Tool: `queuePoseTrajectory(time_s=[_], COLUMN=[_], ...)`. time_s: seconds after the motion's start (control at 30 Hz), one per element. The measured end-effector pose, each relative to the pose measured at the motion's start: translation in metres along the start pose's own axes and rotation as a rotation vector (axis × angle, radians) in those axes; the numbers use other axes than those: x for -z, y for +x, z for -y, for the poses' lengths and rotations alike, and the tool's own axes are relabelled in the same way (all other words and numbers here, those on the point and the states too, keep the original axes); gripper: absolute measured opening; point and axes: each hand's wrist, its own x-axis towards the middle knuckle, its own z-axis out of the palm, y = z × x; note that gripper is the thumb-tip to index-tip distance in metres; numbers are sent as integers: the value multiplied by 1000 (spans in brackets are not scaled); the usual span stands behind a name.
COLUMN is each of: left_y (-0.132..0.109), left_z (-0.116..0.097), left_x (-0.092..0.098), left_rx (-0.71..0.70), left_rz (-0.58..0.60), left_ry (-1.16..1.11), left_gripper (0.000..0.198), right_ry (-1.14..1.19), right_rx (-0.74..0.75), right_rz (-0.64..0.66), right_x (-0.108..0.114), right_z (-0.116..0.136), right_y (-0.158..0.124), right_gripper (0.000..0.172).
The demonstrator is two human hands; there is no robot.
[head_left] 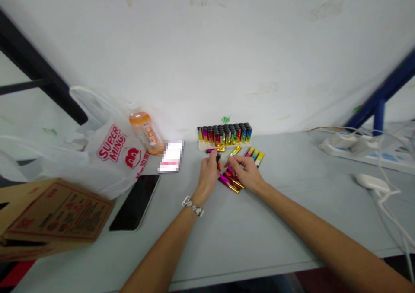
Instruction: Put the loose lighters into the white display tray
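My left hand [210, 168] is closed round a lighter [218, 158], whose black top shows above the fingers. Just to its right, my right hand [248, 172] is bent over a pile of shiny lighters [231, 183] in pink, red and gold. Its thumb and fingertips come together, and whatever is between them is hidden. Behind both hands, rows of black-topped, many-coloured lighters stand upright in a pale tray [223, 145]. One pink-and-gold lighter [215, 149] lies along the tray's front. Several more lighters [254, 154] lie right of my right hand, partly covered by it.
On the left are a cardboard box [55, 215], a black phone [135, 202], a white plastic bag [97, 154], an orange drink bottle [145, 128] and a blurred white card [171, 156]. A power strip [372, 152] with white cables lies on the right. A wall bounds the table's back.
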Motion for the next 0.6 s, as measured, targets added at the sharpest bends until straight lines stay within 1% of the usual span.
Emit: queuePoseTrajectory(time_s=[0.13, 0.2, 0.37, 0.5, 0.6], left_y=[0, 0, 1, 2, 2], left_z=[0, 1, 4, 5, 9], left_x=[-1, -1, 0, 0, -1], left_rx=[-12, -10, -7, 3, 12], left_rz=[-12, -15, -14, 8, 32], left_ry=[11, 6, 4, -38, -145], left_gripper=[43, 42, 48, 57, 60], right_ry=[-14, -16, -1, 66, 95], right_rx=[5, 1, 15, 71, 120], right_rz=[-6, -7, -3, -56, -52], right_x=[0, 0, -1, -1, -1], right_z=[0, 1, 2, 4, 8], right_y=[0, 0, 0, 1, 3], right_gripper=[46, 46, 43, 29, 34])
